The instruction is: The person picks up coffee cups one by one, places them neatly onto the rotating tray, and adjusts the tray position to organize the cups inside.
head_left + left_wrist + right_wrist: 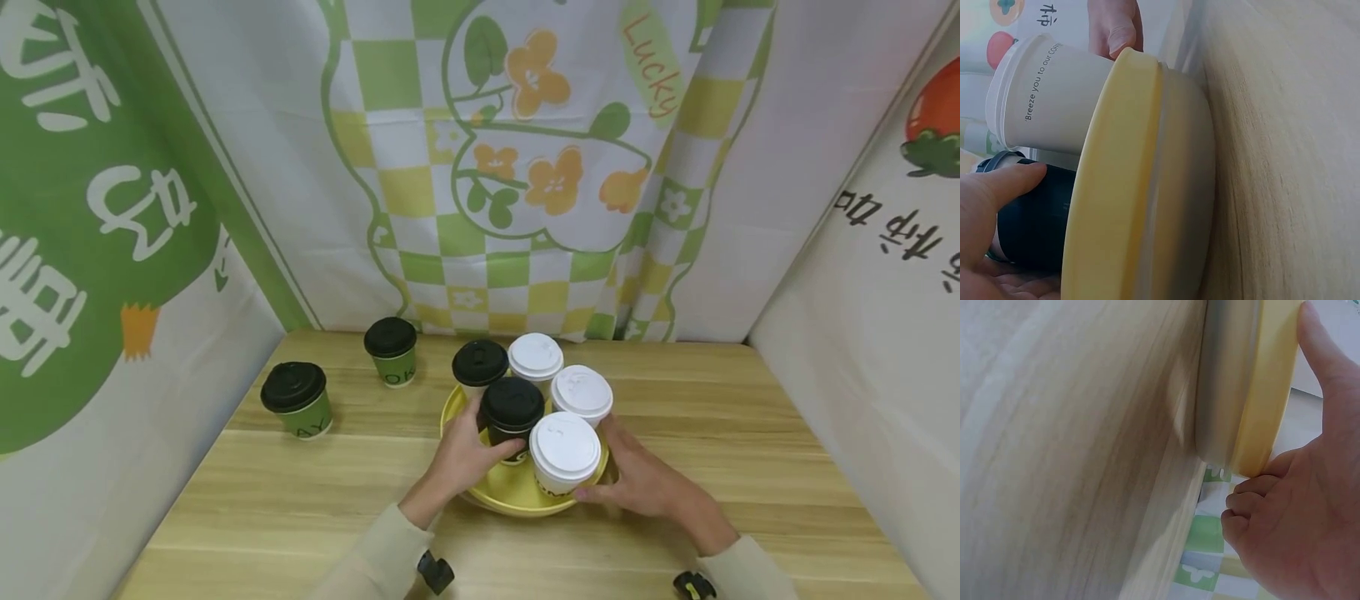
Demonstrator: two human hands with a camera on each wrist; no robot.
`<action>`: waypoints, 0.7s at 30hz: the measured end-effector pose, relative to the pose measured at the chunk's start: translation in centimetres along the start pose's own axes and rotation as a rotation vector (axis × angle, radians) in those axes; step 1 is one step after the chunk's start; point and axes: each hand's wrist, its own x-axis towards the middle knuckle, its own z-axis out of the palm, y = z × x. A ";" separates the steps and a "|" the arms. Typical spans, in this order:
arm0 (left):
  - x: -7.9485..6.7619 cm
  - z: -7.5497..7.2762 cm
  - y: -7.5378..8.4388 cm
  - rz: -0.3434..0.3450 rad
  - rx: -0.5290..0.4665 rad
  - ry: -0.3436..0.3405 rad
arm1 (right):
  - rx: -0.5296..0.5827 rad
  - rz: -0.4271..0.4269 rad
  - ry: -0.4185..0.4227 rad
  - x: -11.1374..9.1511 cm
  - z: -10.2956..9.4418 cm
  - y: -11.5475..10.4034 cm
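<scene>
Grips dark-sleeved cup (513,406) inside yellow tray (513,500) with left hand (461,452), likely to prevent tipping | rests right hand (643,477) at tray's right side beside front white cup (564,450), perhaps for steadying; cannot tell whether gripping | notes green cups (394,358) standing apart, left of tray

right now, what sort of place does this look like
Likely a tabletop booth, perhaps dressed like a café: a wood-grain table screened by printed cloths, with lidded paper cups standing in and beside a round yellow tray.
</scene>
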 end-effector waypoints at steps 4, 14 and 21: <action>0.1 0.2 0.1 0.007 0.057 0.021 | 0.001 0.009 -0.005 0.0 0.1 0.0; -0.2 0.1 -0.3 0.022 0.173 0.023 | 0.000 -0.013 0.039 -0.3 0.5 -0.5; -0.1 0.0 -0.4 0.012 0.207 -0.005 | -0.012 -0.009 0.063 -0.4 1.0 -0.9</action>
